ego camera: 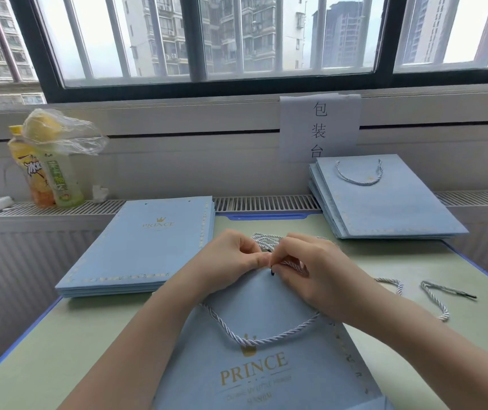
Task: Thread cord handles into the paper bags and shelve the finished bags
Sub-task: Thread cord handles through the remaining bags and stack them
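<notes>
Behind the worktop runs a window; my left hand pins the bag mouth while my right hand pinches the cord, feeding its tip through.

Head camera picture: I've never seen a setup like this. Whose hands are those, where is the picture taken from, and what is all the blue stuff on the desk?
There is no machine here. A person wears one wide-angle camera on the head, looking forward and down, so you see their own two bare hands.

The left hand and the right hand meet at the top edge of a flat blue paper bag printed PRINCE. Both pinch a twisted cord there; one cord handle already loops across the bag's front.

On the green desk, a stack of bags without handles lies at the left, and a stack of finished bags leans at the back right. Spare cords lie at the right. Drink bottles stand below the window.
</notes>
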A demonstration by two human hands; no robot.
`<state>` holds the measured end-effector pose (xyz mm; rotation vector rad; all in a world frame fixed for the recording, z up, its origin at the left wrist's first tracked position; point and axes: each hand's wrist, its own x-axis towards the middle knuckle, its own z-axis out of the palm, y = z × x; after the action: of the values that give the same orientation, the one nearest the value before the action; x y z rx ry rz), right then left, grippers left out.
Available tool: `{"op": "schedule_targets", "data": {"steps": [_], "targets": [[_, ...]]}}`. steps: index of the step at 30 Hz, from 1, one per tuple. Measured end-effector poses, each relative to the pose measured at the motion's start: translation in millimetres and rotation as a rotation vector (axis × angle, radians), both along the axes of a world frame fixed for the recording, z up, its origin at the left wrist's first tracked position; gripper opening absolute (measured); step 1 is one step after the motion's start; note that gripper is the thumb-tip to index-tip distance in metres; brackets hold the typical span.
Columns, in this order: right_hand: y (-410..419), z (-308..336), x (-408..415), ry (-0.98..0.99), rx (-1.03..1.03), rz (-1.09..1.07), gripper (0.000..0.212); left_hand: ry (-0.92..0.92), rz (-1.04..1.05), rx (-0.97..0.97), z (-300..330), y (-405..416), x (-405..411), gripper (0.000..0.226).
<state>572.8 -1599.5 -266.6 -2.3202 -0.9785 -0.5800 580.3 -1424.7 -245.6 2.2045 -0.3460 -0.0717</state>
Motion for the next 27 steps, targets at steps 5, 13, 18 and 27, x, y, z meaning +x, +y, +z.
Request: {"op": "schedule_targets", "data": {"steps": [5, 13, 18, 27], "targets": [[-1.4, -0.7, 1.0, 0.093, 0.009, 0.008, 0.007, -0.022, 0.022, 0.003, -0.8, 1.1, 1.5, 0.030], [-0.9, -0.5, 2.0, 0.223, 0.098, -0.123, 0.024, 0.109, 0.009, -0.055, 4.7, 3.9, -2.0, 0.024], [2.0, 2.5, -3.1, 0.364, 0.090, -0.082, 0.018, 0.376, -0.080, -0.155, 3.1, 14.4, -2.3, 0.022], [2.6, 11.1, -6.4, 0.344, 0.164, 0.034, 0.017, 0.510, -0.193, -0.356, 8.7, 22.5, -2.5, 0.019]]}}
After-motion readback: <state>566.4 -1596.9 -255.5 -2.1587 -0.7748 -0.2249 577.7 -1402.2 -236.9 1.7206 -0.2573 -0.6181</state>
